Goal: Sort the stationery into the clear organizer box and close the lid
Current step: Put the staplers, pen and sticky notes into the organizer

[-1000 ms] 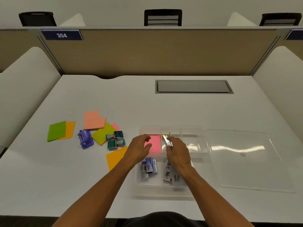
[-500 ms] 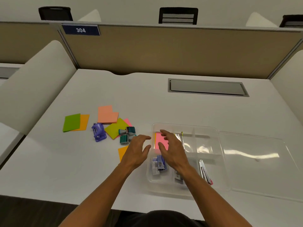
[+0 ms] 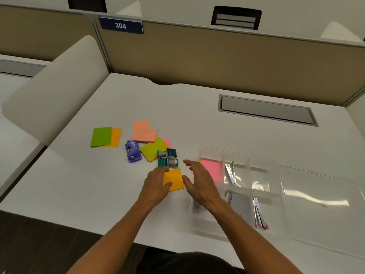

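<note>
Hands converge on the orange sticky-note pad (image 3: 174, 179), which lies flat on the white desk (image 3: 98, 194) just left of the clear organizer box (image 3: 276, 167). Your left hand (image 3: 156, 186) rests at the pad's left edge, fingers loosely curled, thumb touching or just over the near-left corner; it grips nothing yet. Your right hand (image 3: 199, 184) hovers at the pad's right edge, fingers spread and empty, between the pad and the box wall.

Relation to note: the pad sits directly between your two hands, ahead of both thumbs. Its outline is close to square and slightly rotated, so no long axis governs the grasp. Your left hand appears nearer and better placed to pinch it; your right hand partly overlaps the box's near-left corner.

Position of remaining items, relative to the box: two teal stamps (image 3: 167, 158) lie left of it, just beyond the orange pad. A yellow-green pad (image 3: 153, 148), a purple stapler (image 3: 133, 152), salmon notes (image 3: 143, 131) and a green-and-orange pair (image 3: 105, 137) lie further left. Inside the box you see a pink pad (image 3: 212, 169) in the far-left compartment and metal staplers (image 3: 230, 173) in adjacent compartments. The lid (image 3: 324, 204) lies open to the right.

Judgement: sorting is partly complete.
</note>
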Demonstrator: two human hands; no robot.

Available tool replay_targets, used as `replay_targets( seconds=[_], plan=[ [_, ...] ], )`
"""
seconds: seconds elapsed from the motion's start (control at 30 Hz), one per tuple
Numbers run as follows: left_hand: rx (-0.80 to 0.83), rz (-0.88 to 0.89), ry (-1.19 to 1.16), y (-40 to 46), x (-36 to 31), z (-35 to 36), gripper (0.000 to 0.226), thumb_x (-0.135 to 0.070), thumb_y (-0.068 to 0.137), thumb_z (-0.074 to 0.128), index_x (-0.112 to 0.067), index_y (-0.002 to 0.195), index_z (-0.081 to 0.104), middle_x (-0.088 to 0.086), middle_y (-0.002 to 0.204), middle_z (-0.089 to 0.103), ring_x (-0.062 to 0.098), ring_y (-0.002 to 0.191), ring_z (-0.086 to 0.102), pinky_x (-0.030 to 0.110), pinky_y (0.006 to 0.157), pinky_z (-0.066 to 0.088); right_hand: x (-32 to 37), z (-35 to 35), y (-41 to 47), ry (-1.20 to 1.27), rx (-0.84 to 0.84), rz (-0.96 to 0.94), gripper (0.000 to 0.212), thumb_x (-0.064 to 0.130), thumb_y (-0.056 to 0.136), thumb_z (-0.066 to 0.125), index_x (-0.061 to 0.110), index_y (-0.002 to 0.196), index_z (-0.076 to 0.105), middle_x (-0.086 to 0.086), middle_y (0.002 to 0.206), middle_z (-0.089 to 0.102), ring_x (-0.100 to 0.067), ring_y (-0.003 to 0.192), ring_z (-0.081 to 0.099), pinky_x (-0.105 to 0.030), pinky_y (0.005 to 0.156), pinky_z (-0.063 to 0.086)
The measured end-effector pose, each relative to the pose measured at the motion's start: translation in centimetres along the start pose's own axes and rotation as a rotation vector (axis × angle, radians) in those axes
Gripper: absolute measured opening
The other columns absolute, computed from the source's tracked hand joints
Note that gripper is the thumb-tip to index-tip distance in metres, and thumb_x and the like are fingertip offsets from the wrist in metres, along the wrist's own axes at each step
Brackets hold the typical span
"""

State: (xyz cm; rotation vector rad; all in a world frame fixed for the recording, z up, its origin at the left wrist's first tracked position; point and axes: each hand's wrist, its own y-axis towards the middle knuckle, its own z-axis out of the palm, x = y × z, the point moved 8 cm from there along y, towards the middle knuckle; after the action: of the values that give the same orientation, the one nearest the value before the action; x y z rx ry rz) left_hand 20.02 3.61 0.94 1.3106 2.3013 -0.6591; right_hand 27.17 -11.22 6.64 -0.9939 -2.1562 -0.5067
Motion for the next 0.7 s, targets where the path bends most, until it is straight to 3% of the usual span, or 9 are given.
replay_targets(
  seconds=[0.13,0.3,0.57,0.7],
  plan=[
    [0.023,-0.049,0.09,-0.3,1.5,0.3,0.074,-0.047,0.083,0.068,-0.025,0.144,0.034,0.002,0.151,0.035,0.023,0.137,0.035,0.038,0.11,0.031,1.1,1.6,0.8,-0.06,0.092,-0.008,0.053,0.021,0.092,0.059,0.017,0.142,0.043,-0.002,0.139,0.049,-0.017,0.124,0.048,-0.021,0.1,0.033],
    [0.102,-0.047,0.238,-0.2,2.4,1.2,0.086,-0.054,0.083,0.064,-0.021,0.15,0.02,0.004,0.158,0.023,0.025,0.145,0.019,0.04,0.115,0.022,1.8,4.2,1.5,-0.132,0.238,0.008,0.056,0.026,0.092,0.057,0.019,0.144,0.038,-0.004,0.144,0.043,-0.021,0.128,0.045,-0.032,0.105,0.038],
    [0.094,-0.046,0.3,0.7,2.7,-0.1,0.085,-0.052,0.077,0.072,-0.026,0.146,0.03,0.006,0.147,0.035,0.026,0.132,0.035,0.036,0.106,0.036,1.1,7.5,1.5,-0.345,0.448,0.041,0.07,0.037,0.091,0.062,0.026,0.15,0.026,-0.003,0.154,0.03,-0.027,0.133,0.039,-0.041,0.106,0.04],
    [0.154,-0.045,0.151,0.6,3.1,0.5,0.083,-0.042,0.077,0.076,-0.026,0.145,0.03,0.008,0.143,0.033,0.026,0.13,0.035,0.036,0.104,0.038,1.4,8.3,1.6,-0.385,0.466,0.026,0.075,0.037,0.089,0.065,0.026,0.15,0.024,-0.005,0.153,0.03,-0.029,0.134,0.038,-0.042,0.106,0.04]
  ],
)
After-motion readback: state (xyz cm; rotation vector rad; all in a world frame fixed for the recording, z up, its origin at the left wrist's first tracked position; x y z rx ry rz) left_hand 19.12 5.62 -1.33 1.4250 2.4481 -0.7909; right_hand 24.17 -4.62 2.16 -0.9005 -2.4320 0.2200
